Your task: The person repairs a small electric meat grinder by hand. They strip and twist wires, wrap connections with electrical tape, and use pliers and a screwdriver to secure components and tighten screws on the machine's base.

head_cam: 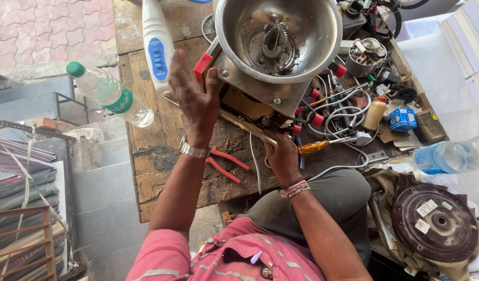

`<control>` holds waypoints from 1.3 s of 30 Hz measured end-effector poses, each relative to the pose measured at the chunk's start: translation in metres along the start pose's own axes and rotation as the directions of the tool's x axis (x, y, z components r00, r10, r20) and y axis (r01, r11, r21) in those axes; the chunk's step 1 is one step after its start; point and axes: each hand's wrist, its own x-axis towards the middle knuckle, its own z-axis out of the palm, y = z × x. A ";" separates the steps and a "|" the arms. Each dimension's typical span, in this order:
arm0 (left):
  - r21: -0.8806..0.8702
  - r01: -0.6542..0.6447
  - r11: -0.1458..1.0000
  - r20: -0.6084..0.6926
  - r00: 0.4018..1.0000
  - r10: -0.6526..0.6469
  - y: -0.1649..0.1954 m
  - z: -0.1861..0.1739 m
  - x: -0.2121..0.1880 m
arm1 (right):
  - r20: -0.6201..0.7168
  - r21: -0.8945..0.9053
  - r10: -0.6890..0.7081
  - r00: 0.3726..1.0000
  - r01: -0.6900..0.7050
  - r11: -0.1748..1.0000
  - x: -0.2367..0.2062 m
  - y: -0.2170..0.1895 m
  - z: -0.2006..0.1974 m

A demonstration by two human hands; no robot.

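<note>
While the person sits at a cluttered wooden desk point(156, 156), both hands work on a tilted appliance: a steel mixer bowl point(302, 31) with a ribbed spindle at its centre, fixed to a square metal base point(260, 88) with red feet. It lies on its side near the middle of the desk, its underside turned toward the person.

The left hand point(195, 101) rests flat against the left edge of the base, fingers spread and pointing up, wrist straight, a metal watch at the wrist. Its grip is wide, bracing rather than clasping. The right hand point(282, 156) sits lower, under the base, fingers curled and pressed together around something there; what it pinches is hidden.

To do this well, it seems wise to keep the bracing palm firm so the heavy bowl does not roll while the lower hand works.

Red-handled pliers point(226, 164) lie just beside the left forearm. An orange-handled screwdriver point(315, 147) lies near the right hand, among white wires. A plastic water bottle point(110, 94) lies on the desk's far left edge.
</note>
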 end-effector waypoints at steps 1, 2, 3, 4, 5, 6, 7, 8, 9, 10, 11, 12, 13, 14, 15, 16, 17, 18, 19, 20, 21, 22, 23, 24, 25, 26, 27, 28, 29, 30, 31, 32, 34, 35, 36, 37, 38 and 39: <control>0.132 -0.062 0.989 -0.024 0.998 0.065 0.002 0.004 0.003 | 0.006 -0.011 0.035 0.999 -0.035 0.999 0.003 -0.001 -0.001; 0.208 -0.118 0.971 -0.042 0.991 0.129 0.004 0.007 0.006 | 0.013 -0.056 0.074 0.997 -0.073 0.996 0.006 -0.003 -0.003; 0.283 -0.173 0.943 -0.056 0.979 0.197 0.008 0.011 0.009 | 0.015 -0.101 0.113 0.993 -0.111 0.989 0.010 -0.004 -0.005; 0.357 -0.225 0.907 -0.068 0.962 0.265 0.012 0.014 0.012 | 0.015 -0.144 0.149 0.989 -0.146 0.979 0.014 -0.005 -0.007; 0.375 -0.248 0.893 -0.041 0.958 0.283 0.015 0.015 0.013 | 0.018 -0.178 0.147 0.989 -0.142 0.974 0.017 -0.007 -0.010; 0.392 -0.270 0.879 -0.014 0.954 0.299 0.018 0.015 0.014 | 0.023 -0.211 0.146 0.989 -0.138 0.968 0.021 -0.007 -0.014; 0.408 -0.293 0.864 0.014 0.949 0.315 0.020 0.015 0.014 | 0.027 -0.245 0.146 0.989 -0.135 0.960 0.024 -0.008 -0.017; 0.418 -0.301 0.857 0.019 0.946 0.323 0.021 0.015 0.014 | 0.016 -0.281 0.161 0.987 -0.150 0.948 0.026 -0.008 -0.020; 0.427 -0.308 0.850 0.024 0.944 0.330 0.022 0.015 0.015 | 0.004 -0.317 0.176 0.984 -0.166 0.934 0.027 -0.008 -0.022; 0.436 -0.316 0.843 0.031 0.941 0.337 0.022 0.016 0.014 | -0.007 -0.352 0.193 0.981 -0.183 0.918 0.028 -0.007 -0.024; 0.430 -0.330 0.840 0.009 0.932 0.361 0.021 0.017 0.014 | -0.007 -0.362 0.193 0.981 -0.182 0.914 0.029 -0.007 -0.024; 0.424 -0.344 0.838 -0.014 0.923 0.386 0.020 0.019 0.013 | -0.008 -0.372 0.193 0.981 -0.182 0.910 0.029 -0.005 -0.023; 0.417 -0.357 0.836 -0.039 0.912 0.409 0.018 0.021 0.012 | -0.009 -0.384 0.191 0.981 -0.180 0.906 0.029 -0.003 -0.021; 0.393 -0.347 0.851 -0.068 0.912 0.403 0.016 0.023 0.010 | -0.023 -0.364 0.171 0.985 -0.167 0.916 0.028 -0.002 -0.019; 0.369 -0.337 0.866 -0.095 0.913 0.396 0.013 0.024 0.008 | -0.036 -0.345 0.150 0.988 -0.153 0.926 0.026 0.000 -0.015; 0.346 -0.326 0.880 -0.123 0.914 0.387 0.009 0.024 0.006 | -0.049 -0.326 0.128 0.991 -0.137 0.936 0.025 0.002 -0.011; 0.229 -0.305 0.925 -0.148 0.928 0.342 0.005 0.022 0.003 | -0.060 -0.313 0.120 0.991 -0.133 0.940 0.024 0.004 -0.006; 0.111 -0.278 0.954 -0.168 0.941 0.294 0.000 0.017 -0.002 | -0.069 -0.300 0.111 0.991 -0.127 0.945 0.022 0.005 -0.002; -0.006 -0.248 0.969 -0.185 0.952 0.243 -0.006 0.012 -0.006 | -0.077 -0.285 0.098 0.992 -0.117 0.951 0.021 0.007 0.002; -0.130 -0.165 0.978 -0.064 0.985 0.158 -0.013 0.005 -0.009 | -0.094 -0.286 0.096 0.991 -0.119 0.951 0.021 0.008 0.005; -0.239 -0.066 0.969 0.069 0.994 0.085 -0.019 -0.001 -0.010 | -0.109 -0.285 0.095 0.989 -0.123 0.951 0.020 0.010 0.008; -0.332 0.047 0.942 0.211 0.977 0.025 -0.024 -0.005 -0.012 | -0.122 -0.286 0.095 0.988 -0.127 0.950 0.019 0.011 0.010; -0.414 0.151 0.897 0.309 0.951 -0.017 -0.026 -0.006 -0.013 | -0.128 -0.282 0.091 0.988 -0.124 0.951 0.019 0.012 0.012; -0.482 0.259 0.837 0.408 0.912 -0.047 -0.028 -0.006 -0.013 | -0.134 -0.278 0.088 0.987 -0.122 0.953 0.019 0.013 0.014; -0.534 0.367 0.762 0.505 0.861 -0.061 -0.028 -0.005 -0.014 | -0.141 -0.275 0.084 0.986 -0.120 0.954 0.019 0.014 0.014; -0.560 0.367 0.742 0.489 0.870 -0.062 -0.027 -0.004 -0.013 | -0.127 -0.262 0.101 0.987 -0.132 0.956 0.019 0.015 0.014; -0.587 0.366 0.722 0.474 0.879 -0.060 -0.024 -0.002 -0.014 | -0.116 -0.250 0.119 0.986 -0.144 0.957 0.019 0.016 0.014; -0.612 0.364 0.702 0.459 0.886 -0.059 -0.021 -0.001 -0.014 | -0.103 -0.238 0.137 0.985 -0.158 0.958 0.019 0.016 0.014; -0.549 0.392 0.738 0.484 0.869 -0.101 -0.019 -0.003 -0.013 | -0.097 -0.228 0.142 0.985 -0.161 0.960 0.020 0.016 0.014; -0.484 0.417 0.769 0.506 0.851 -0.142 -0.017 -0.006 -0.011 | -0.092 -0.218 0.147 0.985 -0.164 0.962 0.020 0.016 0.014; -0.417 0.440 0.795 0.526 0.830 -0.184 -0.015 -0.007 -0.009 | -0.088 -0.210 0.153 0.984 -0.169 0.963 0.020 0.015 0.015; -0.497 0.458 0.737 0.527 0.834 -0.163 -0.012 -0.009 -0.008 | -0.071 -0.188 0.162 0.984 -0.172 0.967 0.020 0.015 0.015; -0.644 0.487 0.590 0.530 0.840 -0.115 -0.006 -0.006 -0.004 | -0.045 -0.154 0.184 0.982 -0.189 0.970 0.019 0.016 0.013; -0.637 0.516 0.573 0.536 0.830 -0.151 -0.004 -0.005 -0.003 | -0.053 -0.142 0.149 0.987 -0.156 0.978 0.018 0.016 0.011; -0.629 0.544 0.556 0.546 0.818 -0.183 -0.003 -0.006 -0.001 | -0.064 -0.130 0.118 0.991 -0.125 0.984 0.015 0.016 0.010; -0.621 0.575 0.533 0.563 0.800 -0.207 -0.001 -0.005 0.000 | -0.081 -0.126 0.093 0.992 -0.102 0.987 0.012 0.019 0.006; -0.626 0.554 0.549 0.556 0.811 -0.183 0.000 -0.005 -0.002 | -0.079 -0.106 0.122 0.989 -0.130 0.986 0.007 0.022 0.000; -0.630 0.534 0.564 0.552 0.818 -0.158 0.000 -0.008 -0.005 | -0.077 -0.084 0.156 0.985 -0.162 0.983 0.001 0.025 -0.007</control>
